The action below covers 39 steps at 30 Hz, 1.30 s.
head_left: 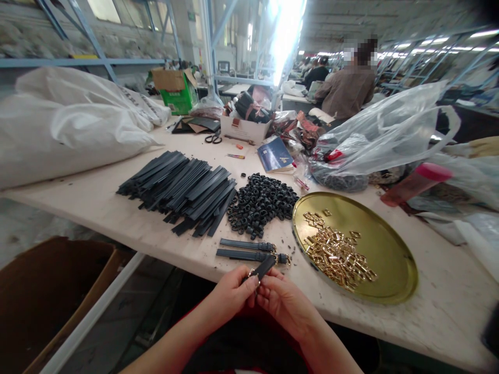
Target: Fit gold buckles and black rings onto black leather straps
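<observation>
Just off the table's front edge, my left hand and my right hand both grip a short dark strap. A bit of gold metal, seemingly a buckle, shows by the left fingers; its details are too small to make out. Beyond my hands lie finished-looking buckled straps with gold buckles at their right ends. A pile of small black loops sits behind them. To its left is a heap of flat dark strips. Gold buckles are spread in a round gold tray on the right.
A white sack fills the table's left side. Behind are scissors, a white box, a blue booklet and a clear plastic bag. A pink-capped bottle lies right. Below left is a cardboard box. Another person sits farther back.
</observation>
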Each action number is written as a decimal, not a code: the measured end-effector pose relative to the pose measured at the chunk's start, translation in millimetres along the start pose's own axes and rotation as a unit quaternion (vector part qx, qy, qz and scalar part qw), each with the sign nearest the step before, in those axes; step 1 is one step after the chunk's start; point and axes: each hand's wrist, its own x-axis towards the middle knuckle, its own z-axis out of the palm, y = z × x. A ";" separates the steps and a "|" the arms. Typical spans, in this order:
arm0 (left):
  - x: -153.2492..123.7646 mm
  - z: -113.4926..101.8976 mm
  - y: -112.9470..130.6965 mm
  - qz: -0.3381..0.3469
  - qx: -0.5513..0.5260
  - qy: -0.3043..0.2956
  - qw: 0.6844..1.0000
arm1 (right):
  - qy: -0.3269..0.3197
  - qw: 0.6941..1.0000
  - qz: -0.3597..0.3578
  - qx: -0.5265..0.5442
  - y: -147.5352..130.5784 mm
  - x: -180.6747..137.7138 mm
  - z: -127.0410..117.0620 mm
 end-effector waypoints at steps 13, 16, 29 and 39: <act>1.8 -6.9 -2.5 -0.027 -0.067 -0.040 0.997 | 0.052 0.932 -0.199 -0.299 6.8 2.1 -10.0; 2.1 -7.6 0.7 -0.034 -0.053 -0.037 0.997 | 0.074 0.866 -0.291 -0.399 8.6 2.6 -14.7; 11.3 -23.0 8.8 0.004 0.121 0.027 0.992 | 0.032 0.825 -0.273 -0.493 -9.2 15.8 -13.6; 25.1 -34.2 4.5 0.027 0.069 0.052 0.996 | 0.002 0.531 -0.325 -0.783 -77.7 87.0 -30.8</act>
